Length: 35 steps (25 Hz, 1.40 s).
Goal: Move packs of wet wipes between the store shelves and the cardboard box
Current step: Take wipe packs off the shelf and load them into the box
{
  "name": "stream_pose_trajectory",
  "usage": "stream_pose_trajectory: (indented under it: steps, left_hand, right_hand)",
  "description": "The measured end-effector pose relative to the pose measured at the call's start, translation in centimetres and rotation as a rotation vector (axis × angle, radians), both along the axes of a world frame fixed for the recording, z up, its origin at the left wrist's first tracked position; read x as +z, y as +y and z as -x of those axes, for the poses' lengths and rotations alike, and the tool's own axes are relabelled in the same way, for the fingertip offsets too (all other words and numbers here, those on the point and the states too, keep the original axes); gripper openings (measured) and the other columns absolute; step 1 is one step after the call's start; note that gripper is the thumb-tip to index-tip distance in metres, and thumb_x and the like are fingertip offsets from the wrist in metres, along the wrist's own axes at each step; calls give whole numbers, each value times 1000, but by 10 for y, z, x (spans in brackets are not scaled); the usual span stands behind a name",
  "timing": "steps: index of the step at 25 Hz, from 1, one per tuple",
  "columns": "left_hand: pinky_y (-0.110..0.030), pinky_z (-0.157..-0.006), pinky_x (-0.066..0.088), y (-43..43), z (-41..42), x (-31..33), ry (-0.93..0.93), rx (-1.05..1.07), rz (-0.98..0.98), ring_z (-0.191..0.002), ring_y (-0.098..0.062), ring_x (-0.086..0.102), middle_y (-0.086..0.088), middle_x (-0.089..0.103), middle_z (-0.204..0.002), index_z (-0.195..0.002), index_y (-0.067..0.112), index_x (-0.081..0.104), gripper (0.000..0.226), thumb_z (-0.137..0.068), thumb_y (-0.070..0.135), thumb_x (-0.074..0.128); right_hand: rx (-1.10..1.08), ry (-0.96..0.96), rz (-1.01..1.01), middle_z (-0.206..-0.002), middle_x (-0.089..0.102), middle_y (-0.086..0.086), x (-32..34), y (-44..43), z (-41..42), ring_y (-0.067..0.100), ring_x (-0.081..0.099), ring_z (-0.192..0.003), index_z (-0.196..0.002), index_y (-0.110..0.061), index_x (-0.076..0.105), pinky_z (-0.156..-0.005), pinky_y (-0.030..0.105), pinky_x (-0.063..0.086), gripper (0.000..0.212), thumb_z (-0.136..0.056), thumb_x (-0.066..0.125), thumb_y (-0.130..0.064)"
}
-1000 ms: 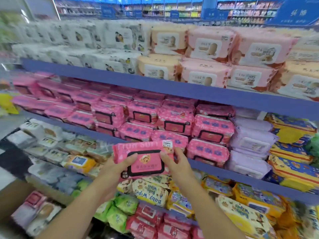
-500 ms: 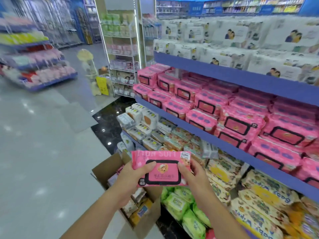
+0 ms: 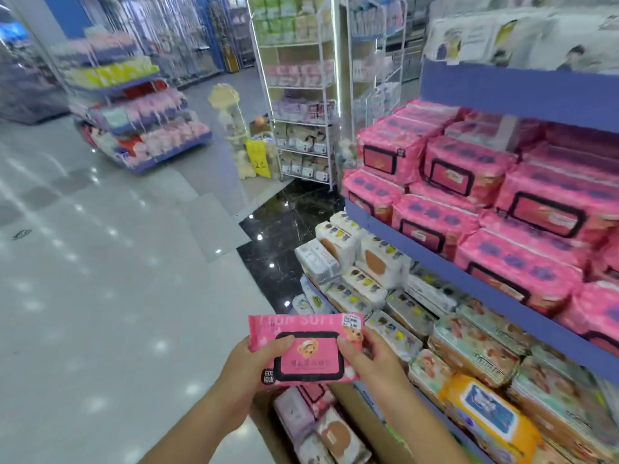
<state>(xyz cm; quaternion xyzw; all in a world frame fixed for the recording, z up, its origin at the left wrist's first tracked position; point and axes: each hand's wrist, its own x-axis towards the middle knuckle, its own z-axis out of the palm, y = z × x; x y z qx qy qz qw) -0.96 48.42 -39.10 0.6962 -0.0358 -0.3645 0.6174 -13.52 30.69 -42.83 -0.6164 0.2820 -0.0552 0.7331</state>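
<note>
Above the cardboard box, the left hand and right hand gripped the pink pack. It had left the shelves, so lowering appeared next.

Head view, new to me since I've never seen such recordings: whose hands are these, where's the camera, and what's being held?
There is no machine here. A person wears a camera on the head, looking forward and down, so you see their own arms. The left hand and right hand hold one pink pack of wet wipes by its ends. Below it stands a cardboard box with other packs inside. On the right, shelves carry many more.
</note>
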Motion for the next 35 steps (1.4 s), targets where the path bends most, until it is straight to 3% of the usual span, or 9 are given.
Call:
stream_pose_trajectory:
  steps: [6,12,14,17,20,23,28,32,35]
  left_hand:
    - [-43,-87,59,-22,-175,-69,-21,-64,-49,-96,-32,77,-14,79,-106,-123,13,67,65,-66,41,82]
    - [-33,-65,64,-31,-332,-179,-23,-174,-84,-88,-36,78,-17,79,-100,-118,10,69,89,-39,44,90]
    - [-36,-63,65,-32,-363,-208,-7,-208,-94,-87,-38,78,-19,79,-99,-116,10,71,103,-25,51,97]
    - [-40,-67,65,-37,-388,-246,16,-243,-102,-89,-39,78,-19,79,-101,-115,12,71,112,-17,60,97]
    - [-43,-73,65,-39,-388,-278,59,-266,-83,-94,-40,77,-20,78,-105,-116,12,73,108,-23,60,98]
    - [-50,-84,61,-32,-376,-299,99,-279,-119,-94,-41,76,-21,78,-105,-118,12,71,112,-21,61,97]
    - [-46,-87,57,-7,-321,-325,157,-339,-244,-93,-35,78,-14,79,-105,-120,17,69,111,-22,63,95]
    - [-38,-71,63,12,-270,-352,171,-426,-375,-88,-30,79,-10,81,-99,-118,16,70,82,-45,43,97]
    - [-44,-83,62,12,-238,-385,152,-496,-473,-89,-24,79,-3,81,-98,-114,24,71,71,-52,45,97]
  right_hand:
    - [-7,140,131,-113,64,-17,-53,-45,-171,-5,65,-92,-125,-34,58,-73,15,50,35,-94,59,-50]
    - [-134,441,769,-151,32,2,-196,-104,-324,23,32,-142,-151,-19,31,-110,40,38,79,-89,63,-56]
    - [-101,535,885,-158,15,2,-228,-118,-359,28,18,-147,-156,-23,16,-116,46,33,102,-79,70,-63]
    - [-175,502,981,-148,27,6,-253,-133,-386,31,30,-139,-152,-28,22,-109,48,39,104,-70,77,-62]
    - [-269,358,714,-133,48,0,-241,-142,-372,15,49,-121,-140,-33,48,-94,36,47,89,-63,90,-46]
    - [-399,198,92,-124,61,-8,-232,-127,-306,14,64,-105,-124,-39,57,-86,41,52,65,-68,89,-31]
    - [-607,177,-646,-134,66,12,-265,-45,-154,37,65,-118,-134,-11,64,-89,52,57,114,-29,104,-32]
    - [-785,290,-872,-120,73,14,-313,38,-57,36,71,-108,-132,-8,65,-76,53,61,89,-50,99,-12]
    - [-828,439,-1069,-119,72,21,-355,78,-20,42,64,-116,-130,-8,64,-99,62,48,94,-42,96,-4]
